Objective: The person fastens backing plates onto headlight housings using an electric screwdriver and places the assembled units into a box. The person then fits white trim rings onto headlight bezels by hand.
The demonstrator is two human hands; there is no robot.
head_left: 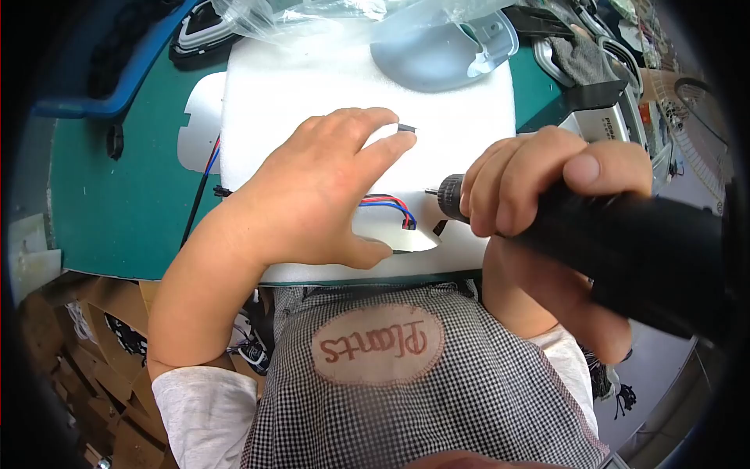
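Note:
My left hand spans a pale, shiny-edged part on the white foam, thumb at its near edge and fingers at its far side. Much of that part is hidden under the palm, and its outline blends into the foam. Red, blue and black wires come out beside the thumb and end in a small black connector. In my right hand is a black electric screwdriver, fingers wrapped round its body near the ribbed collar. Its bit points left, toward the part, with a gap between them.
A white foam pad lies on a green mat. On its far side rest a grey-blue curved shell and clear plastic bags. A flat silver plate and a blue tray are at left. Boxes and cables crowd the right.

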